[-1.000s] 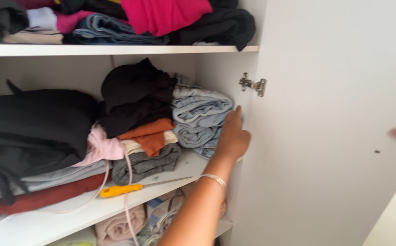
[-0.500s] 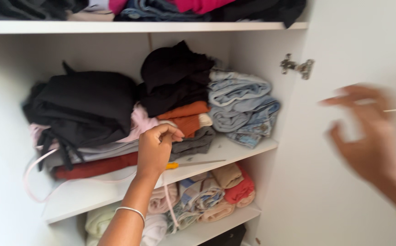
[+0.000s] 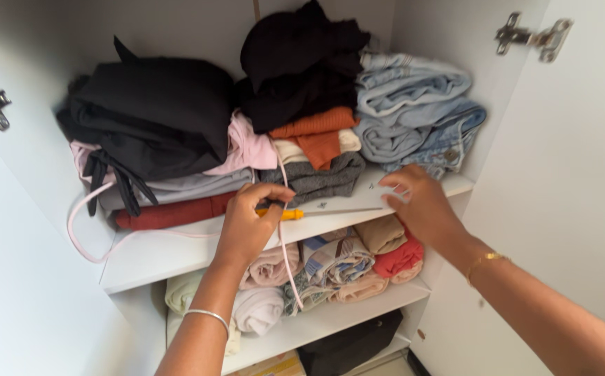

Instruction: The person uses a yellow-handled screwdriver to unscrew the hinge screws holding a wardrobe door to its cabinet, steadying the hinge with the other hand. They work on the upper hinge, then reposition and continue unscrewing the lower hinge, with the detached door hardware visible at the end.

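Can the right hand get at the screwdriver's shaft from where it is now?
Probably yes. The right hand rests on the shelf edge beside the tip of the screwdriver, with nothing between them. The left hand has only the yellow handle end.

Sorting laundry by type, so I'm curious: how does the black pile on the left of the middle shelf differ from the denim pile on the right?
The black pile is dark, wide and loosely slumped, with a strap hanging over lighter folded clothes; the denim pile is pale blue, narrower and folded in thick rolls. The right hand is close under the denim, while the black pile is untouched. Both sit on the white middle shelf.
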Demonstrator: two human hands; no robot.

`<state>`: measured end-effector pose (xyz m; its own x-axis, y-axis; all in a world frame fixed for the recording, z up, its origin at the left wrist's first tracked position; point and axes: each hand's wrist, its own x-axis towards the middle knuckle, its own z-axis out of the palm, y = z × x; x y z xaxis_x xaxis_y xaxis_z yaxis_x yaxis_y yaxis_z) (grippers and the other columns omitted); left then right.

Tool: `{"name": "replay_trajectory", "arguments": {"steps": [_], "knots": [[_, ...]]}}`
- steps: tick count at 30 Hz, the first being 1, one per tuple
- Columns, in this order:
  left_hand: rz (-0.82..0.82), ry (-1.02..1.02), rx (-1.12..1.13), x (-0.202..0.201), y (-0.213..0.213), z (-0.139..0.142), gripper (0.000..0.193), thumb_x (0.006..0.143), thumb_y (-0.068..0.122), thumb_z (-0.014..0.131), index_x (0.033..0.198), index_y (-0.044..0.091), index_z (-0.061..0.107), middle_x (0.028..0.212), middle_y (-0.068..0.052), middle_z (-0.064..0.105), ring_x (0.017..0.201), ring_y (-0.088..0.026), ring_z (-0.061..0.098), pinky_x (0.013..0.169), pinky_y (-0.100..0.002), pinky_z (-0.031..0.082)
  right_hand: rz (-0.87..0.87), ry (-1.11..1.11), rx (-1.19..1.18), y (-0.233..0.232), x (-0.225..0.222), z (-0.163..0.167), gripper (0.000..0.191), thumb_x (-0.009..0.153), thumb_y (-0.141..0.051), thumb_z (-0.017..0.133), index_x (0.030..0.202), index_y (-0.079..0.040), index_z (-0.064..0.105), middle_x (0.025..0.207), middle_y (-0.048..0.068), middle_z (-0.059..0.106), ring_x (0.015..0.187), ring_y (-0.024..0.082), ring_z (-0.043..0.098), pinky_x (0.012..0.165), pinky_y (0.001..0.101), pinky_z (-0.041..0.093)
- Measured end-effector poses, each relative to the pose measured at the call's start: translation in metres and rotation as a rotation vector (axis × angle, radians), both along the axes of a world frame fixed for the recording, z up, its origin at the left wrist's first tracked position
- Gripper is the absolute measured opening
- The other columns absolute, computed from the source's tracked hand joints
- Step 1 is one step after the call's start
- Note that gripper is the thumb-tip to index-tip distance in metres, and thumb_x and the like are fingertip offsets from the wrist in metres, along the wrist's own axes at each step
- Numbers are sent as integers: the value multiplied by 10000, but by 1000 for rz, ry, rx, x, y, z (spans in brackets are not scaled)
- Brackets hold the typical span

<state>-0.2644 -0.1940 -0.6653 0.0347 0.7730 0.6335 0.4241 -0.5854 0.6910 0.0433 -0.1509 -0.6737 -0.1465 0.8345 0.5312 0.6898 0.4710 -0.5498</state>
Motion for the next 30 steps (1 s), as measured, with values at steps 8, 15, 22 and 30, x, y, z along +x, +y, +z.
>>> {"name": "replay_trajectory", "arguments": {"steps": [8,15,22,30], "knots": [[-123,-55,-86,-7,0,3,293,803,-17,588,1025,18,776,1016,-85,773,957,-155,692,911,-285,506,-90,255,-35,40,1,-22,198,772,-136,858,927,-24,808,849,95,742,747,146,667,701,295,511],[-173,-115,-170,-9,-2,7,287,831,1,559,1024,2,771,996,-69,780,902,-125,672,874,-281,539,-211,340,33,42,-27,-23,155,758,-110,866,879,-27,817,766,91,715,675,144,636,644,293,499],[-13,-66,110,18,0,9,194,875,143,719,1023,39,790,968,-82,772,900,-145,695,852,-302,540,105,701,-137,21,-16,9,129,842,6,744,960,55,728,886,84,763,794,153,741,736,249,592],[-351,-457,-77,147,30,37,259,952,273,674,1036,39,748,830,-23,757,735,-115,691,690,-263,546,108,570,-15,-45,14,83,166,876,-13,715,1031,45,708,916,104,761,848,177,776,786,260,623]]}}
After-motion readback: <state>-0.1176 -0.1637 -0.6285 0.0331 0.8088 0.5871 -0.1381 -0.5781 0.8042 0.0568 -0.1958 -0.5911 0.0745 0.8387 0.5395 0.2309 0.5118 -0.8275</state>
